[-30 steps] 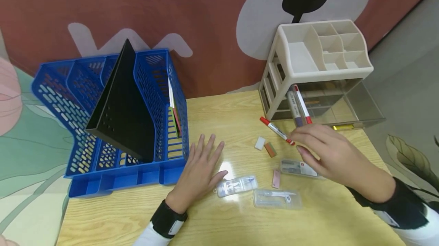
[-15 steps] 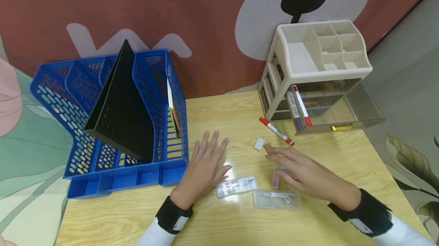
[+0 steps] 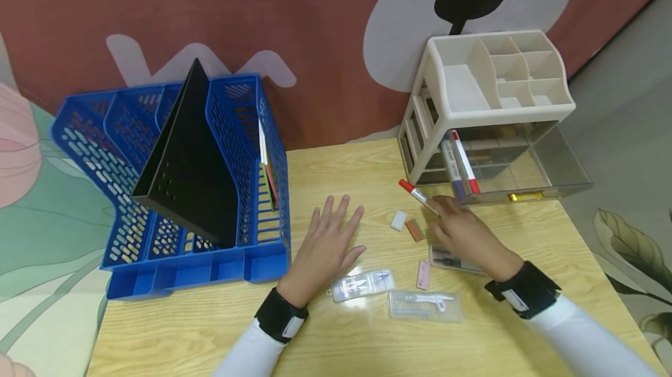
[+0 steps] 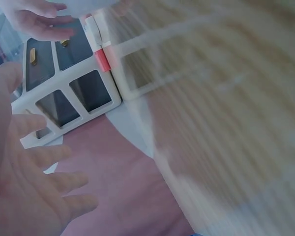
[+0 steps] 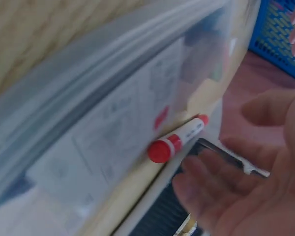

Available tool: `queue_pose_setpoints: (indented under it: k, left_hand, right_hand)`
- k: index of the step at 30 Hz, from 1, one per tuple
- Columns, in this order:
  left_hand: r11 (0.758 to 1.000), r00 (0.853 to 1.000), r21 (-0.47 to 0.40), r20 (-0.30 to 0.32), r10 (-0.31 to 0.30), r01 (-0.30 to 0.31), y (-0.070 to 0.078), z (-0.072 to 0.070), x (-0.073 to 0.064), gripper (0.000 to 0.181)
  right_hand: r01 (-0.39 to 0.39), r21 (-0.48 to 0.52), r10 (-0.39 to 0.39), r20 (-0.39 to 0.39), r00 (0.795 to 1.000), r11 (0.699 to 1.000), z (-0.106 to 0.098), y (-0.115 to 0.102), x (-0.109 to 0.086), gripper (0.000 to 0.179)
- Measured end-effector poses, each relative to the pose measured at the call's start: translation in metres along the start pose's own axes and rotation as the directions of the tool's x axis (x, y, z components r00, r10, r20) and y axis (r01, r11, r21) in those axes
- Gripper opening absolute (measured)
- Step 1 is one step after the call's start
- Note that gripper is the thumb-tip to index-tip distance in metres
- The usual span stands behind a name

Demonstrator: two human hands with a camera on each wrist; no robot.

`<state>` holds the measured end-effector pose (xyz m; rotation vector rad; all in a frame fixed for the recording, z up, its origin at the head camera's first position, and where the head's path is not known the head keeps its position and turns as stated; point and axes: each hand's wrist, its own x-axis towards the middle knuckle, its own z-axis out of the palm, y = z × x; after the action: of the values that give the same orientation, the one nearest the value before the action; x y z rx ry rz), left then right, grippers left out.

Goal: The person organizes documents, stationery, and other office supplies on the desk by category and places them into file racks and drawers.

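Note:
My right hand [image 3: 467, 240] is over the lower end of a red-capped white marker [image 3: 413, 189] on the table. In the right wrist view, its loosely bent fingers appear apart from the marker [image 5: 179, 139]. Partly under that hand lies a clear plastic case [image 3: 445, 259]. My left hand [image 3: 326, 251] has its fingers spread and holds nothing, just above a clear case with a blue-tinted insert [image 3: 363, 285]; touch with the table cannot be told. A white eraser [image 3: 398, 220], a brown-and-green eraser [image 3: 415, 230] and a pink eraser [image 3: 423, 275] lie between the hands.
A white organizer [image 3: 496, 114] stands back right, its clear drawer [image 3: 569, 191] pulled out, with a grey marker [image 3: 451, 167] and a red-white marker [image 3: 465, 164] inside. A blue file rack [image 3: 226, 263] with a black folder [image 3: 194, 173] is left. Another clear case [image 3: 424, 306] lies near.
My right hand has moved from beside the drawer toward the erasers, then back up to the marker on the table. The left hand has shifted slightly right and away from the rack.

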<state>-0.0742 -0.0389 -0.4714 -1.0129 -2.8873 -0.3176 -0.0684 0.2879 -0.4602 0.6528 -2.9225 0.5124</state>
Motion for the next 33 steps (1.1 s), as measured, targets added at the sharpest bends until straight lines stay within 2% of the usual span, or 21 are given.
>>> queue_pose_setpoints:
  k: [5,13,16,20,26,28,33]
  left_hand:
    - [1.0,1.0,0.022,0.014,0.004,-0.004,0.002,0.003,0.007,0.071]
    - [0.999,0.999,0.041,0.033,-0.001,0.0,0.006,0.004,0.016,0.07]
    - [0.998,1.0,0.055,0.025,0.007,-0.008,0.008,0.005,0.019,0.07]
    - [0.995,1.0,0.098,0.009,0.026,-0.027,0.01,0.006,0.023,0.069]
    - [0.988,0.998,0.151,-0.045,0.052,-0.044,0.012,0.005,0.029,0.067]
    - [0.986,0.996,0.159,-0.065,0.065,-0.054,0.013,0.003,0.032,0.065]
    - [0.984,0.987,0.153,-0.122,0.109,-0.09,0.016,-0.001,0.041,0.05]
  right_hand:
    - [-0.105,-0.019,0.105,-0.022,0.994,0.994,0.009,0.011,0.008,0.043]
    - [-0.16,-0.009,0.16,0.046,0.986,0.987,0.016,0.017,0.015,0.044]
    - [-0.169,0.0,0.168,0.045,0.985,0.986,0.018,0.017,0.017,0.039]
    - [-0.147,-0.007,0.148,0.041,0.988,0.989,0.015,0.013,0.017,0.036]
    - [-0.045,0.023,0.046,-0.014,0.999,0.999,0.01,-0.003,0.023,0.04]
    - [-0.017,0.036,0.018,-0.033,0.999,0.999,0.009,-0.009,0.027,0.041]
    - [-0.002,0.038,0.003,-0.025,1.0,0.999,0.007,-0.022,0.037,0.04]
